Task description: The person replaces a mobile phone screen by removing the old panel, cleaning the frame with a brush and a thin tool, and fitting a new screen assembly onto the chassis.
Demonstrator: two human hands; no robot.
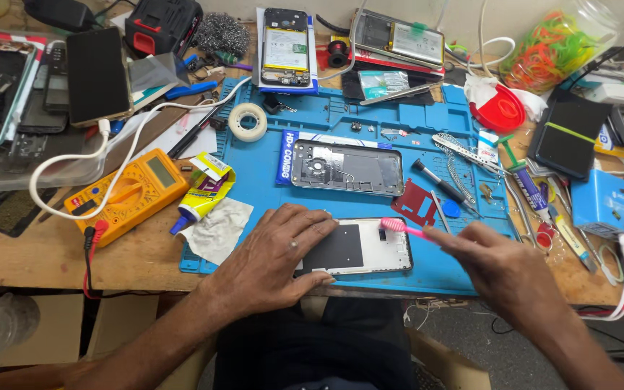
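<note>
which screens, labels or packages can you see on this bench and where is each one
Multimeter: left of the blue mat, yellow, small grey screen.
Glue tube: at the mat's left edge, yellow and blue printed wrap.
Dark phone: far left, black screen, white cable plugged in.
Opened phone: top centre, white label on its battery.
Blue box: right side, square, pale print.

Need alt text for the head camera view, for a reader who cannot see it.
A person's left hand presses flat on an opened phone frame lying on a blue repair mat, while the right hand holds a pink toothbrush with its head at the frame's top edge. A yellow multimeter, another opened phone, tape and tools crowd the wooden bench.
</note>
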